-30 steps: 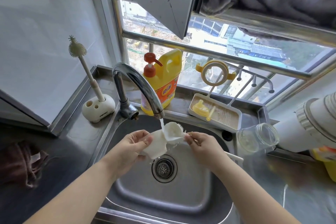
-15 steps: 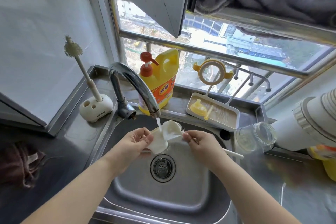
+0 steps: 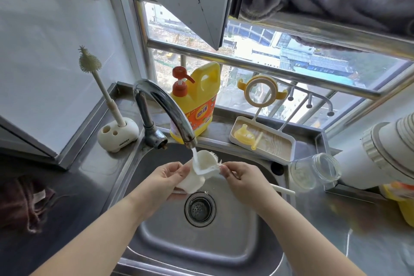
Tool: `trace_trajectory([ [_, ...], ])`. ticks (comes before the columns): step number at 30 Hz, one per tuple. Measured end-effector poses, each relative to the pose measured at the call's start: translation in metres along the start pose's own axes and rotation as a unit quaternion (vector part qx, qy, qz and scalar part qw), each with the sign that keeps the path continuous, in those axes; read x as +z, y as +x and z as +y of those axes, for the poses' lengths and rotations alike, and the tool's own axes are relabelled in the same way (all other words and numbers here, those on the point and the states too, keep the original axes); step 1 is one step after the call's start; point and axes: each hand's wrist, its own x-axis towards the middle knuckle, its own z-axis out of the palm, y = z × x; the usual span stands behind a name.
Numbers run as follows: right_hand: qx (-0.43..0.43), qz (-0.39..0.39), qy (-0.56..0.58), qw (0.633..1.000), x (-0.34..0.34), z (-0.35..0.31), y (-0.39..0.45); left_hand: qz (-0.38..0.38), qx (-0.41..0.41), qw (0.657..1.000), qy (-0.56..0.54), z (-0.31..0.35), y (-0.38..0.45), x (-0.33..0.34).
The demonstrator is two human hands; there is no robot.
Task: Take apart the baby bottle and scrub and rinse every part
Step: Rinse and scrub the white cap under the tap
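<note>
At your ten o'clock, a dark cloth (image 3: 24, 204) lies on the bench (image 3: 74, 188); at twelve, a yellow detergent jug (image 3: 198, 105) stands against the window (image 3: 268, 56).

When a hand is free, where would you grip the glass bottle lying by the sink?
The glass bottle lies on its side on the counter, open mouth pointing right. I would come from above and wrap the fingers round the smooth middle of the body, since the threaded neck is narrower and probably wet.

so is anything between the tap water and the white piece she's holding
Nothing visible. The stream from the tap falls straight onto the white piece, which the left hand and right hand hold by its edges over the sink.
</note>
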Motion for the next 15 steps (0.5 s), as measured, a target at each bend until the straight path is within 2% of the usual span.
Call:
trace_trajectory([
  [3,0.030,0.003,0.000,1.000,-0.0008,0.0071,0.0030,0.001,0.000,1.000,-0.001,0.0008,-0.0018,-0.0030],
  [7,-0.008,-0.016,-0.020,1.000,0.0045,0.0002,-0.0024,-0.002,-0.002,1.000,0.011,0.0004,-0.0003,-0.0046],
  [10,0.017,0.004,-0.016,1.000,0.0030,0.0026,0.0008,0.013,-0.006,0.999,0.036,-0.0013,0.0005,-0.0025],
  [12,0.003,-0.012,-0.020,1.000,0.0035,0.0018,-0.0001,0.021,-0.013,0.999,0.045,-0.0024,0.0010,-0.0018],
  [15,-0.022,-0.026,-0.029,0.999,0.0070,-0.0021,-0.0016,0.033,-0.015,0.999,0.024,-0.0039,0.0042,-0.0025],
])
